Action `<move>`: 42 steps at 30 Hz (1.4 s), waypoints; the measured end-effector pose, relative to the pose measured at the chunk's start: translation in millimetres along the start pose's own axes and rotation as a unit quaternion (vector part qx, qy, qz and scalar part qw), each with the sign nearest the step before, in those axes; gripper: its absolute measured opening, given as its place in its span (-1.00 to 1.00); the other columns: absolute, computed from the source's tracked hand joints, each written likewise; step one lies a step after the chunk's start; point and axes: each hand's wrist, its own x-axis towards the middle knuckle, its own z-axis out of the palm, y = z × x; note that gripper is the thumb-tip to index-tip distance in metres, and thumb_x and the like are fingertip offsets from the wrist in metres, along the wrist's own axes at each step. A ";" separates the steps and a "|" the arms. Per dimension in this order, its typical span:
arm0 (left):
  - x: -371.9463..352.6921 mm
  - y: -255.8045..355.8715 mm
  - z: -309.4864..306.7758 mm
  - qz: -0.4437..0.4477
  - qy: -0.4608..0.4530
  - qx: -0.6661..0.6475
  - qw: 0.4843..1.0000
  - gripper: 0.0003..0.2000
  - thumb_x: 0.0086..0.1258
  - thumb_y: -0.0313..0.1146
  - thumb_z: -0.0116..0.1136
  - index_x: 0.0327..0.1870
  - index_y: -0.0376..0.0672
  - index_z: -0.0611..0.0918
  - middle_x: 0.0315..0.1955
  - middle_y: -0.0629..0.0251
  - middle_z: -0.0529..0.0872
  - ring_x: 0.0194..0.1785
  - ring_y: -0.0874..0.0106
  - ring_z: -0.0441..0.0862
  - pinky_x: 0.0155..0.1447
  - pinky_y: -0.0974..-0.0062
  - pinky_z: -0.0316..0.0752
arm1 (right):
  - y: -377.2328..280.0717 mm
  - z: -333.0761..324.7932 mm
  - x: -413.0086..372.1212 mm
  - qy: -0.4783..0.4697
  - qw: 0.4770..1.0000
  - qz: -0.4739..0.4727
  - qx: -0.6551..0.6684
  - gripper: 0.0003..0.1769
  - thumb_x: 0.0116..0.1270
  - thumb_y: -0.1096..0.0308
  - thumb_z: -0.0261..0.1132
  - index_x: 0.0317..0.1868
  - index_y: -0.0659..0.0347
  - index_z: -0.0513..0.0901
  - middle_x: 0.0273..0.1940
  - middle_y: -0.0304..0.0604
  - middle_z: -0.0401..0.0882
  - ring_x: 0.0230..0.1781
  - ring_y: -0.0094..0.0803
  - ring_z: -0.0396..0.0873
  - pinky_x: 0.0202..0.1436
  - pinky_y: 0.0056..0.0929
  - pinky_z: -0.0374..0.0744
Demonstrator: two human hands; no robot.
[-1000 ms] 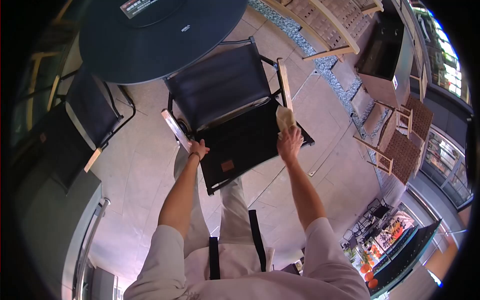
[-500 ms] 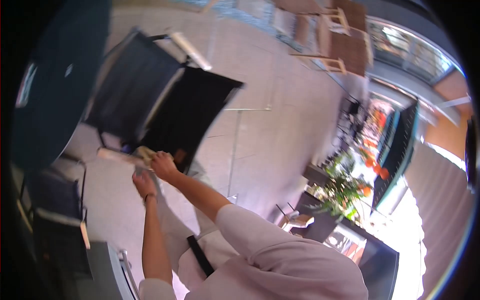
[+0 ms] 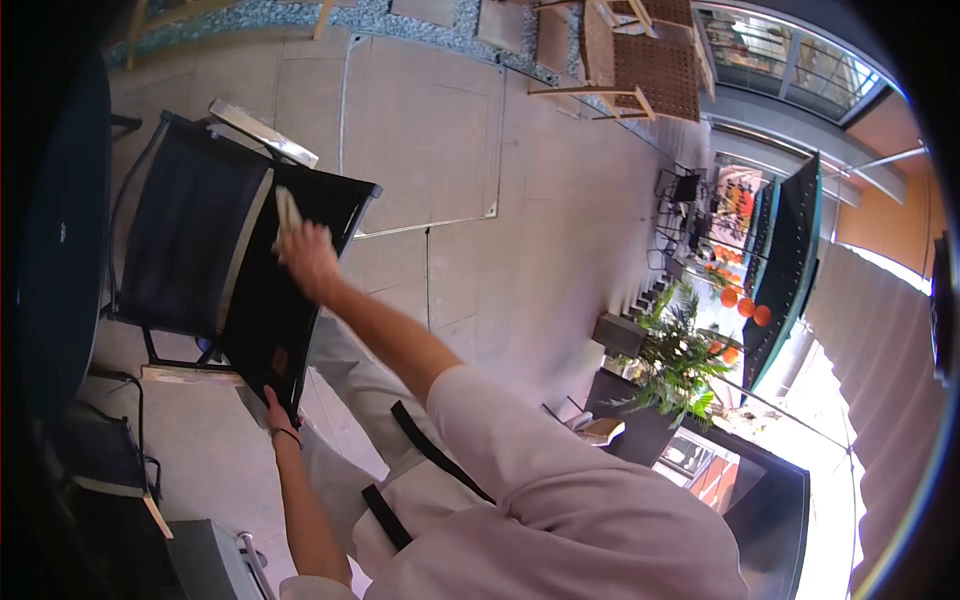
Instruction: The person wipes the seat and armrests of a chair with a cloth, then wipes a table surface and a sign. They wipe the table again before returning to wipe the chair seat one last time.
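Observation:
A black fabric chair with wooden armrests stands before me, its seat on the left and its backrest nearer to me. My right hand, a little blurred, is closed on a pale yellowish cloth and holds it against the black backrest, close to the seam by the seat. At the backrest's near lower corner, my left hand grips the edge of the chair, its fingers partly hidden behind the fabric.
To the left is a dark round table. A second dark chair and a grey cabinet stand at the lower left. Woven wooden chairs are at the top; a potted plant stands to the right.
My right hand with the cloth has moved from the wooden armrest up onto the black backrest. My left hand has shifted down to the backrest's corner. The chair appears further left in view.

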 end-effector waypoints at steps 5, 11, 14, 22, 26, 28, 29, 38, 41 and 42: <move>27.3 -36.2 28.4 -0.004 -0.001 0.072 0.997 -0.30 0.37 0.42 -0.02 -0.17 -0.19 0.63 -0.57 0.31 0.58 -0.62 0.40 0.52 -0.60 0.39 0.41 | -127.5 3.4 -91.4 -0.320 0.919 -0.072 0.220 -0.73 0.28 0.19 0.24 -0.12 0.08 0.75 -0.26 -0.13 0.63 0.03 -0.15 0.58 0.00 -0.17 0.52; -3.8 -60.2 87.3 -0.023 0.057 0.028 0.998 -0.20 0.43 0.44 -0.22 -0.30 -0.35 0.60 -0.70 0.20 0.54 -0.77 0.33 0.45 -0.71 0.36 0.37 | -55.9 36.8 -102.7 -0.194 0.965 -0.112 0.134 -0.71 0.21 0.13 0.28 -0.14 0.02 0.79 0.02 -0.06 0.62 0.20 -0.18 0.46 0.29 -0.16 0.34; -21.6 -55.1 106.7 -0.040 0.055 0.049 0.996 -0.16 0.43 0.46 -0.28 -0.32 -0.36 0.60 -0.70 0.20 0.53 -0.77 0.32 0.45 -0.71 0.35 0.37 | 51.8 13.8 -38.5 -0.068 0.990 -0.113 0.053 -0.69 0.33 0.17 0.19 0.01 0.03 0.71 0.12 -0.03 0.52 0.23 -0.18 0.43 0.28 -0.13 0.34; -4.5 -81.5 108.4 0.016 0.075 0.074 0.994 -0.16 0.43 0.48 -0.36 -0.09 -0.31 0.56 -0.58 0.06 0.64 -0.74 0.30 0.52 -0.70 0.42 0.48 | 91.8 9.2 32.7 -0.079 0.995 -0.062 -0.009 -0.78 0.26 0.25 0.31 -0.12 0.12 0.68 -0.09 -0.11 0.52 -0.03 -0.27 0.49 -0.14 -0.18 0.47; -43.1 -34.8 111.1 0.008 0.117 0.138 0.984 -0.13 0.52 0.36 -0.38 -0.18 -0.54 0.59 -0.54 -0.12 0.68 -0.63 0.13 0.68 -0.66 0.28 0.57 | -7.1 6.6 -61.7 -0.263 0.945 -0.190 0.038 -0.65 0.27 0.25 0.23 0.00 0.22 0.71 0.00 0.01 0.57 0.04 -0.07 0.53 0.00 -0.14 0.52; -23.2 -60.7 108.4 0.101 0.123 0.182 0.970 -0.14 0.51 0.36 -0.35 -0.13 -0.52 0.58 -0.49 -0.12 0.69 -0.63 0.13 0.69 -0.67 0.28 0.59 | -71.6 33.1 -115.4 -0.332 0.907 -0.229 0.124 -0.66 0.15 0.27 0.29 -0.07 0.16 0.75 0.00 -0.01 0.60 0.06 -0.13 0.57 0.02 -0.21 0.58; -22.1 -65.8 108.1 0.104 0.129 0.178 0.970 -0.15 0.50 0.36 -0.33 -0.11 -0.50 0.58 -0.49 -0.10 0.70 -0.63 0.13 0.69 -0.68 0.28 0.59 | -91.5 38.8 -132.7 -0.352 0.886 -0.250 0.173 -0.67 0.11 0.28 0.31 -0.10 0.14 0.75 0.00 -0.03 0.61 0.07 -0.15 0.59 0.02 -0.23 0.60; -50.9 -57.5 104.0 0.013 0.113 0.099 0.989 -0.19 0.46 0.38 -0.25 0.02 -0.41 0.56 -0.15 -0.22 0.71 -0.45 0.02 0.74 -0.56 0.22 0.64 | 100.7 40.1 -8.9 -0.195 0.967 -0.095 -0.137 -0.79 0.37 0.28 0.24 -0.02 0.03 0.67 -0.12 -0.11 0.62 -0.05 -0.31 0.68 -0.09 -0.29 0.67; -72.2 -51.4 106.6 -0.044 0.086 0.047 0.994 -0.22 0.47 0.37 -0.25 0.07 -0.34 0.55 -0.11 -0.27 0.69 -0.32 -0.09 0.74 -0.38 0.11 0.68 | 185.0 8.8 7.4 -0.189 0.978 -0.060 -0.060 -0.64 0.37 0.05 0.27 0.01 0.09 0.65 -0.15 -0.01 0.61 -0.09 -0.09 0.67 -0.02 -0.09 0.64; -34.6 -99.8 133.4 0.023 0.150 0.100 0.983 -0.27 0.47 0.36 -0.25 0.06 -0.27 0.56 -0.12 -0.30 0.69 -0.16 -0.21 0.70 -0.06 -0.04 0.62 | 188.5 10.1 6.0 -0.218 0.974 -0.035 -0.057 -0.62 0.36 0.06 0.27 0.05 0.09 0.63 -0.14 0.00 0.60 -0.08 -0.04 0.67 -0.01 -0.05 0.63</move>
